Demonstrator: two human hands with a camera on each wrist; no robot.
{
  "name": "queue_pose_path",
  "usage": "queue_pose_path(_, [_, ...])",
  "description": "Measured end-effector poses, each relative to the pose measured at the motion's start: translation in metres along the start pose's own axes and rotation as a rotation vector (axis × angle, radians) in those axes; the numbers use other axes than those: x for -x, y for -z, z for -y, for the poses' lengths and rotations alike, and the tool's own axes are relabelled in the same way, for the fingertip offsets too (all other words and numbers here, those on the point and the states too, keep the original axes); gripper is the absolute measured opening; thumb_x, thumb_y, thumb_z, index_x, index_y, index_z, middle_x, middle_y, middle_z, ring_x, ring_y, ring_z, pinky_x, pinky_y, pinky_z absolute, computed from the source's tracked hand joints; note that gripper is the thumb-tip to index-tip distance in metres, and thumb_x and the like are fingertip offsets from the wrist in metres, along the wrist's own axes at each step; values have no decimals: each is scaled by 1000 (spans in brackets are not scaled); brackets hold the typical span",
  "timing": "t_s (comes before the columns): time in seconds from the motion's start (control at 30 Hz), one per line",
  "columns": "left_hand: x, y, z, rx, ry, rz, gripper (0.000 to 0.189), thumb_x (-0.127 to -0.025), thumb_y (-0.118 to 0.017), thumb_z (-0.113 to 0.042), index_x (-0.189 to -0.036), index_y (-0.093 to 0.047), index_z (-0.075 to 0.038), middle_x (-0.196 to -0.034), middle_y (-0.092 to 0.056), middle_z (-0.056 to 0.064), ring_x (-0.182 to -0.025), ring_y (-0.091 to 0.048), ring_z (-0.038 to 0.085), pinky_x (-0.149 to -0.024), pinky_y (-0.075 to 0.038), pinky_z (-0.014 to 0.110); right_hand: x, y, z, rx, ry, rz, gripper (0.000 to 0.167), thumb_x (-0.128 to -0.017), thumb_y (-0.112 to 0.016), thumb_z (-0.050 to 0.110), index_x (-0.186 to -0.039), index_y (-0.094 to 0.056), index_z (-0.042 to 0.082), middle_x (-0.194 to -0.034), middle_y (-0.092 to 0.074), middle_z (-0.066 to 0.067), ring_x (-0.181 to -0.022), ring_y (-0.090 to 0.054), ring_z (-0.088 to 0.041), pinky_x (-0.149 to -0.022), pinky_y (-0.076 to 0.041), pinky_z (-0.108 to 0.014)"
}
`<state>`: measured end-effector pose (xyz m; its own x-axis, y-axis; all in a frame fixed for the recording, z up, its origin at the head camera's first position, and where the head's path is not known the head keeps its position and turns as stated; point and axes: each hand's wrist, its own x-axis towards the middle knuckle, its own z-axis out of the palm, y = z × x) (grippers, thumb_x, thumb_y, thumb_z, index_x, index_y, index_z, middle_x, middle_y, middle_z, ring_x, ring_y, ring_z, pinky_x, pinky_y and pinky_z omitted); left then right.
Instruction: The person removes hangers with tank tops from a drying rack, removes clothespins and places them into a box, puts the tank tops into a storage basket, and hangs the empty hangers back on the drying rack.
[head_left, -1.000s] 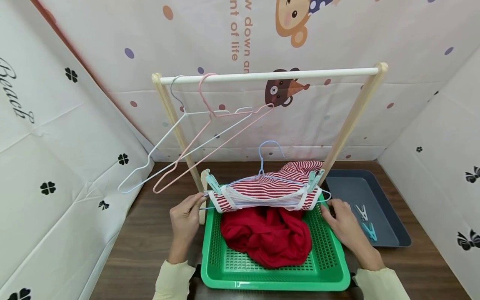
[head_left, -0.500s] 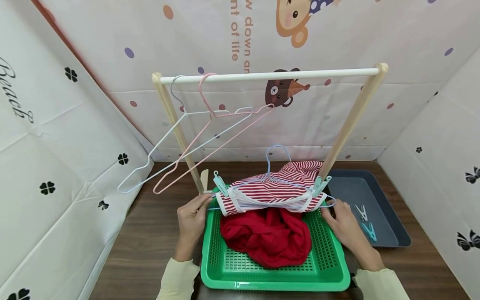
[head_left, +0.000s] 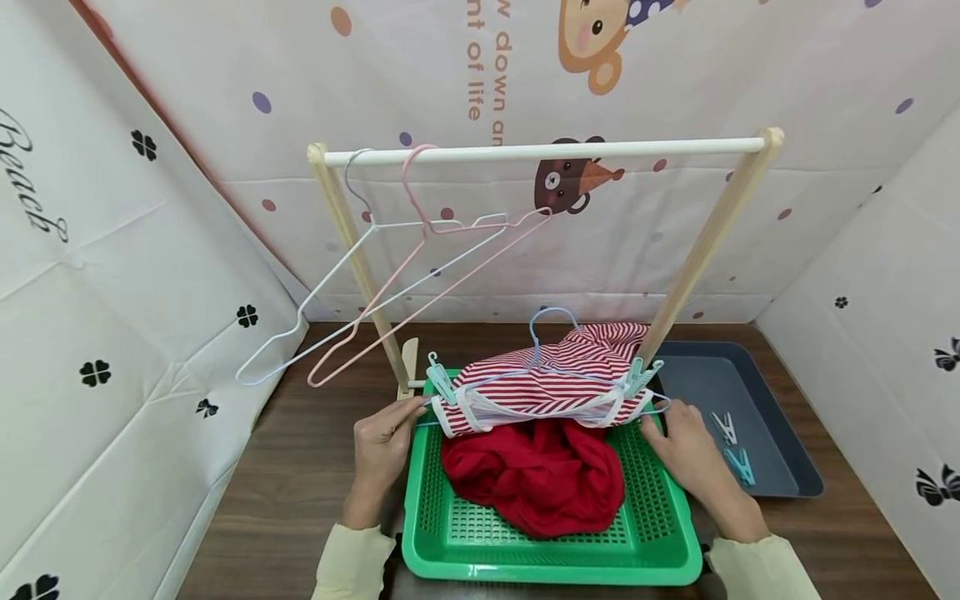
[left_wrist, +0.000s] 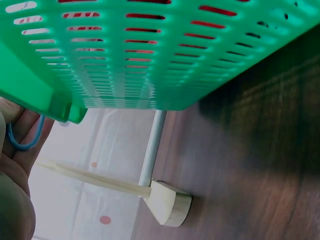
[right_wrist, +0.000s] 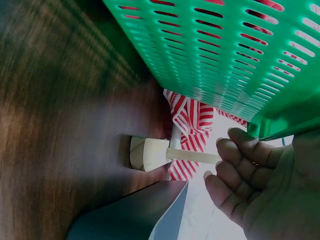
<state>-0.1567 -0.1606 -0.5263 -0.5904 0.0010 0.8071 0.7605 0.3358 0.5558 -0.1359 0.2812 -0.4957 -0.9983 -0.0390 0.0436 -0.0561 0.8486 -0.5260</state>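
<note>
My left hand [head_left: 381, 446] pinches the left end of a light blue clothes hanger [head_left: 553, 309] beside the basket rim. A red-and-white striped garment [head_left: 540, 382] with white trim lies along that hanger, held by a pale teal clothespin [head_left: 441, 382] on the left and a second clothespin [head_left: 637, 377] on the right. My right hand [head_left: 693, 454] is at the right rim of the green basket [head_left: 551, 572], next to the hanger's right end; its fingers [right_wrist: 232, 175] are loosely bent in the right wrist view. Red cloth [head_left: 536, 483] is bunched inside the basket.
Behind the basket rises a wooden rack with a white rail [head_left: 622, 151]. A white hanger [head_left: 300, 312] and a pink hanger [head_left: 408, 258] hang at its left. On the right, a dark grey tray [head_left: 780, 446] holds a white clothespin [head_left: 724, 427] and a blue clothespin [head_left: 740, 467].
The blue hanger and striped garment have shifted right and slightly toward me. My left hand has moved right along with them, while my right hand has stayed at the basket rim.
</note>
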Motion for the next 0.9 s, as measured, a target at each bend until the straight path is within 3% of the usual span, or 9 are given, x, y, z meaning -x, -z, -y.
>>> queue_pose_path(0.3, [1, 3, 0, -25, 2, 24, 31, -79, -77, 26, -102, -82, 6, -96, -79, 17, -88, -79, 23, -85, -58, 18, -1, 2, 2, 4, -33, 34, 45, -111, -51, 31, -118, -58, -13, -116, -61, -32, -114, -52, -50, -86, -48, -64])
queue_pose_path(0.63, [1, 5, -6, -67, -30, 42, 31, -79, -78, 25, -103, -82, 6, -95, -79, 16, -83, -79, 26, -85, -58, 18, -1, 2, -2, -30, -36, 45, 42, -112, -51, 34, -116, -59, -7, -116, -63, -28, -113, -55, -46, -80, -48, -58])
queue_pose_path(0.9, [2, 6, -8, -62, -32, 49, 33, -79, -77, 25, -105, -82, 5, -97, -80, 15, -86, -79, 25, -85, -58, 18, -1, -1, -7, -112, -66, 64, 53, -110, -57, 41, -134, -57, -7, -128, -62, -30, -116, -61, -47, -88, -52, -61])
